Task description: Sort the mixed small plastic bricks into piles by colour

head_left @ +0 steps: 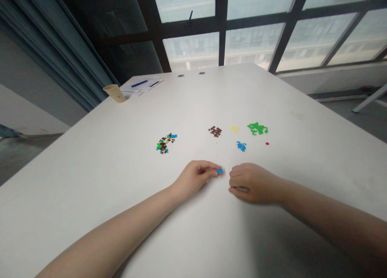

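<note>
Between the thumb and fingertips of my left hand (195, 175) is a small blue piece (219, 171), like a tiny plastic block, just above the white table (187, 113) or touching it; I cannot tell which. Just right of it my right hand (252, 182) has its fingers curled in, back upward; whatever is at its fingertips is hidden. Past my hands lie flat groups of small pieces: blue (241, 146), brown (215, 131), pale yellow (234, 129) and green (257, 128). One red piece (267, 143) lies apart. A mixed-colour heap (165, 144) is to the left.
A beige paper cup (115, 93) stands at the far left table edge, tilted in view. Beside it are paper sheets (142, 86) with a blue pen (139, 84) and a dark one (154, 84). Two round grommets (202, 73) sit near the far edge, before the windows.
</note>
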Demonstrator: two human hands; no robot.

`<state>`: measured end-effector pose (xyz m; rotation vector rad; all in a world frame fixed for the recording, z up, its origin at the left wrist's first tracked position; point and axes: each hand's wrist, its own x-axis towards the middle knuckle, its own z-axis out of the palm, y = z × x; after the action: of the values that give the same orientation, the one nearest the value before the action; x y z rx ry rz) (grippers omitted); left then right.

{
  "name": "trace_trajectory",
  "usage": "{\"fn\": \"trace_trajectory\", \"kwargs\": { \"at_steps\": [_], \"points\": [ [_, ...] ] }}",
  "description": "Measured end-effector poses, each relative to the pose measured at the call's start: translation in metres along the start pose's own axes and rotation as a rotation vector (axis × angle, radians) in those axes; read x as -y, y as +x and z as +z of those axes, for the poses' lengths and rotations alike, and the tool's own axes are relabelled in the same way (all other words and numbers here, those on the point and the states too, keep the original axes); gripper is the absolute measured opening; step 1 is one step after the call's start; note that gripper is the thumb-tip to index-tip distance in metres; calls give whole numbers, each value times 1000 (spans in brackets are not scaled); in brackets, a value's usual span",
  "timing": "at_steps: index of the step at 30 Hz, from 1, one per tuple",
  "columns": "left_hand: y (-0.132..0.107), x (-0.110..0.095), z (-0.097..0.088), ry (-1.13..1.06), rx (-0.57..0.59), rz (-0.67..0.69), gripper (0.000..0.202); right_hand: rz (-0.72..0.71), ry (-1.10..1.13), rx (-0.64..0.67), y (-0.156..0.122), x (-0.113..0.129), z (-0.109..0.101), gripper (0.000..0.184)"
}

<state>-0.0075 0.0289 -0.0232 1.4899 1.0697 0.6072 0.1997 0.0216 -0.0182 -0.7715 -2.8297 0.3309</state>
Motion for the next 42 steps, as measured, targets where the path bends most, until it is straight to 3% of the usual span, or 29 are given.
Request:
{"fn": "trace_trajectory", "kwargs": {
  "at_steps": [10, 19, 32, 34, 39, 42],
  "points": [
    [1, -2, -1, -225, 57, -43, 10, 38, -5, -24, 1, 0, 2, 22],
    [0, 0, -1, -248, 98, 4, 8, 124, 145, -386, 4, 0, 3, 19],
    [-2, -3, -1, -145, 101, 38, 11, 108, 176, -380, 3, 2, 1, 18],
    [-1, -2, -1, -162, 94, 54, 13, 172, 140, -386, 3, -2, 2, 17],
    [1, 1, -1, -122, 97, 33, 15, 574, -75, -318, 0, -22, 1, 17],
    [0, 0, -1, -78, 120, 18, 17, 711, -229, -255, -2, -28, -2, 20]
  ]
}}
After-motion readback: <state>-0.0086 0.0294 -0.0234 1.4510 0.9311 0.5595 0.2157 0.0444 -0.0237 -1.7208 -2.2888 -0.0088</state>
